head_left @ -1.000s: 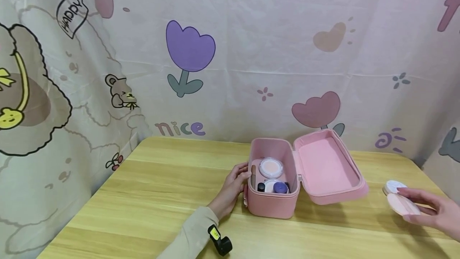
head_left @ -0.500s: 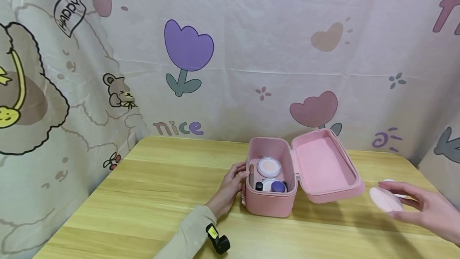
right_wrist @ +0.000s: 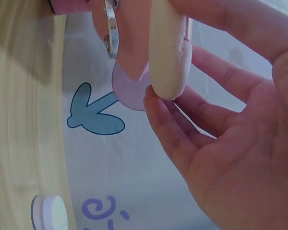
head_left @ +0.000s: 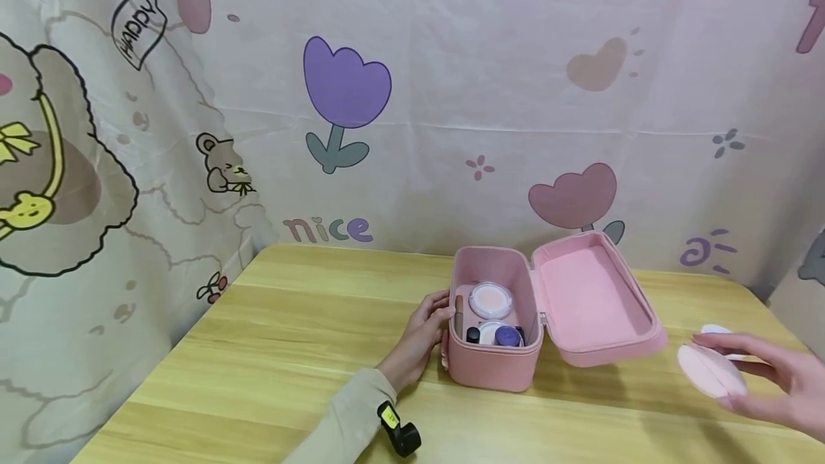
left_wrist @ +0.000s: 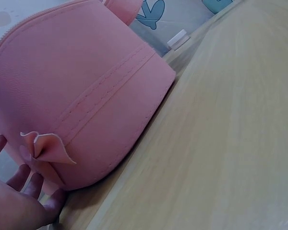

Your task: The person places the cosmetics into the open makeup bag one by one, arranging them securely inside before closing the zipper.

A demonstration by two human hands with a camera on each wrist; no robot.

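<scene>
A pink cosmetic case (head_left: 493, 371) stands on the table with its lid (head_left: 596, 299) swung out to the right. My left hand (head_left: 415, 339) rests against the case's left side, fingers at the rim; in the left wrist view its fingertips touch the wall beside a small pink bow (left_wrist: 49, 147). At the right, my right hand (head_left: 776, 382) pinches a round pale-pink powder puff (head_left: 709, 371) between thumb and fingers, above the table. Inside the case are a round compact (head_left: 491, 300), a purple-lidded jar (head_left: 508, 336), a black-capped item (head_left: 473, 335) and a brown stick (head_left: 459, 317).
A round white case (right_wrist: 53, 213) lies on the wooden table (head_left: 271, 349), partly hidden behind my right hand in the head view. A printed curtain (head_left: 412, 92) hangs behind the table. A black wrist device (head_left: 401, 435) sits by my left sleeve.
My right hand has lifted the powder puff away from beside the round white case and moved it slightly left. My left hand keeps its place on the cosmetic case.
</scene>
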